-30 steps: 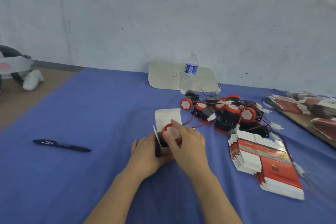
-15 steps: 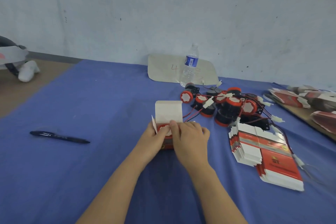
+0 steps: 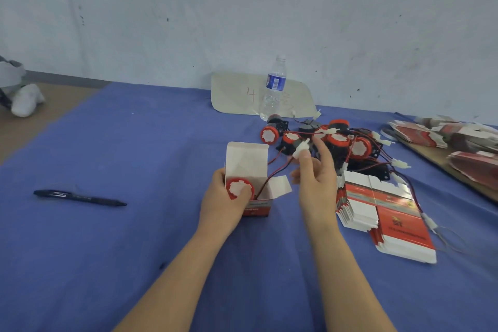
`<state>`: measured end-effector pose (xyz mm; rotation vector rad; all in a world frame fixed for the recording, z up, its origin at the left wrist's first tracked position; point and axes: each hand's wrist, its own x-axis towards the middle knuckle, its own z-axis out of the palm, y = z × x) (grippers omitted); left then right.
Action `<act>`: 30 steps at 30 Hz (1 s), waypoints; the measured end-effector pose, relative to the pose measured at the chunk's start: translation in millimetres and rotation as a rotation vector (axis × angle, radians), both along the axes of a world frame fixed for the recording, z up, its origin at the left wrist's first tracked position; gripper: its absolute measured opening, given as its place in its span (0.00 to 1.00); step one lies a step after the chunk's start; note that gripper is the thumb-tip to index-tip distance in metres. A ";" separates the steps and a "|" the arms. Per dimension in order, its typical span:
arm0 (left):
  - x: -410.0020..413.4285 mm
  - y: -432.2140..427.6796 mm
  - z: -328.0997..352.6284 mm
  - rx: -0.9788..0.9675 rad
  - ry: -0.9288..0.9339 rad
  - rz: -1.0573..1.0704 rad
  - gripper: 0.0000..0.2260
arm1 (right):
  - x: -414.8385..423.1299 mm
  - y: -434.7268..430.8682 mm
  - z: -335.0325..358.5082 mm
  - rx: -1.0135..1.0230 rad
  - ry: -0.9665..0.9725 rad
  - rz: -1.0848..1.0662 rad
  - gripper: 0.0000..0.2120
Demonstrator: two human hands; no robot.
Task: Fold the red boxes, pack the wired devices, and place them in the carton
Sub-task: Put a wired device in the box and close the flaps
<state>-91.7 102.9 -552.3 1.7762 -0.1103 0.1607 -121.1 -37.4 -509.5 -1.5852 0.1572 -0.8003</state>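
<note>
A black pen (image 3: pixel 78 198) lies alone on the wide blue cloth (image 3: pixel 134 143) at left, with open room around it. The left hand (image 3: pixel 225 205) grips the open red box (image 3: pixel 257 209) near centre, thumb on the red-capped wired device (image 3: pixel 238 188) seated inside (box print too blurred to read). Farther back, a card sheet (image 3: pixel 234 94) shows a pencilled "4" beside a blue-labelled water bottle (image 3: pixel 273 89). The right hand (image 3: pixel 318 183), fingers loosely spread, pinches the device's white plug (image 3: pixel 300 149). Further right lie the loose devices (image 3: pixel 339 140), a fanned stack of flat boxes (image 3: pixel 390 215), and more boxes (image 3: pixel 458 137) cut by the frame edge.
</note>
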 end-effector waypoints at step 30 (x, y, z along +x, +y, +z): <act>-3.1 -6.5 -1.7 0.050 -0.096 0.096 0.15 | 3.0 15.2 -10.8 -0.759 0.382 -0.145 0.07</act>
